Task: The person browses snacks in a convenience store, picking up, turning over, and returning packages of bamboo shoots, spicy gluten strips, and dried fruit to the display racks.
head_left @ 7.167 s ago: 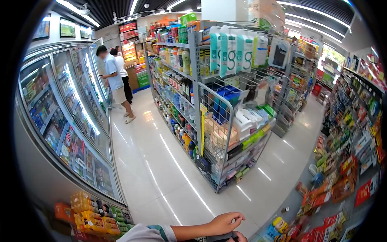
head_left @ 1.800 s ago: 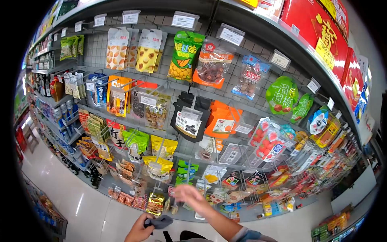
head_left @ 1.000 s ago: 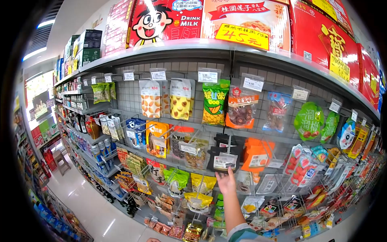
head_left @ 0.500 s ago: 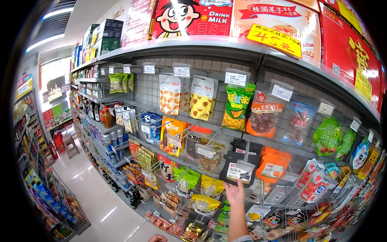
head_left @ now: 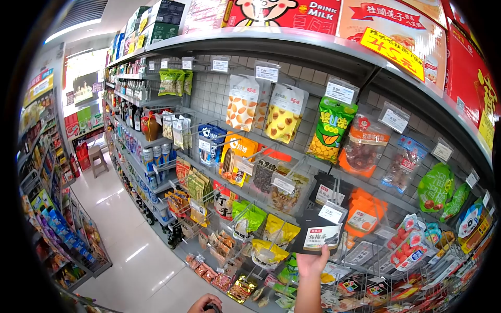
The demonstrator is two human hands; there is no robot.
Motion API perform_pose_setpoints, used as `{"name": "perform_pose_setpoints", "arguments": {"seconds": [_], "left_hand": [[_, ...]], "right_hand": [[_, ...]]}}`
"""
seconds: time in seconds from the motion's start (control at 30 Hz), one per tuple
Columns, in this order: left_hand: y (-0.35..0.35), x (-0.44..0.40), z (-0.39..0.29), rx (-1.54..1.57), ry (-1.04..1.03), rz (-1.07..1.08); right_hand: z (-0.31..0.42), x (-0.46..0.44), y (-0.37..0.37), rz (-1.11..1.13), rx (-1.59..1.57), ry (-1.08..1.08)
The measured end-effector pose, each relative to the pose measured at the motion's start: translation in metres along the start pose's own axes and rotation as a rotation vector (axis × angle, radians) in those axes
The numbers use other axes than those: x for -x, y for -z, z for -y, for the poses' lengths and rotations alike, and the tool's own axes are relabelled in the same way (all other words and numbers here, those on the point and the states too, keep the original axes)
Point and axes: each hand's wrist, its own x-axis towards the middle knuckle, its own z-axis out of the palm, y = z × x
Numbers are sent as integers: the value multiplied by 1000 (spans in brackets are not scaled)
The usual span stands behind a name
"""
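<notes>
My right hand [head_left: 312,261] grips the lower edge of a black snack bag [head_left: 316,232] with a white label, thumb on its front. The bag tilts out in front of the display, just below a price tag [head_left: 332,212]. Another black bag of the same kind [head_left: 324,188] hangs behind it on the hook. Orange bags [head_left: 364,214] hang just to the right. At the bottom edge my left hand [head_left: 204,304] shows only in part, its fingers curled round a black handle that is mostly out of view.
Wire hooks with snack bags stick out along the grid wall, among them a green bag [head_left: 332,130] and a yellow nut bag [head_left: 286,113]. Big red boxes stand on the top shelf [head_left: 250,35]. On the left are an aisle floor [head_left: 122,255], a stool [head_left: 97,159] and another shelf.
My right hand has pulled the black bag forward and down, away from the one behind it. The view has shifted, and more of my left hand shows at the bottom.
</notes>
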Motion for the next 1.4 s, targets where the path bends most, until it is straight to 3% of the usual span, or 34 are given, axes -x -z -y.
{"name": "perform_pose_setpoints", "arguments": {"seconds": [0.13, 0.3, 0.37, 0.4, 0.5, 0.8, 0.87, 0.9, 0.93, 1.0, 1.03, 1.17, 1.4], "left_hand": [[-7, 5, -5, 17, 73, -56], [3, 17, 50, 73, 14, -101], [3, 15, 29, 61, 77, 74], [1, 13, 16, 68, 78, 58], [-2, 14, -5, 74, 3, 296], [-27, 22, 22, -88, 61, 338], [-40, 30, 24, -164, 181, 193], [-41, 30, 16, -235, 189, 224], [-47, 30, 12, -113, 96, 188], [-51, 34, 22, -8, 274, 118], [-54, 35, -3, -137, 297, 69], [-58, 44, 12, -90, 185, -94], [-62, 51, 13, -17, 292, -201]], "right_hand": [[7, 15, -24, -56, 2, -34], [-6, 47, -15, -95, 13, -173], [-12, 74, -10, -123, 15, -324], [-14, 90, -10, -95, 34, -416], [-32, 133, 22, -293, 79, -459], [-56, 218, 51, -276, 418, -752], [-57, 223, 38, -298, 332, -770], [-59, 226, 28, -284, 366, -752], [-58, 229, 20, -233, 405, -769], [-58, 233, 6, -162, 462, -798], [-58, 236, 3, -159, 498, -827], [-59, 238, -5, -142, 419, -923], [-61, 239, 22, -184, 349, -1081]]}}
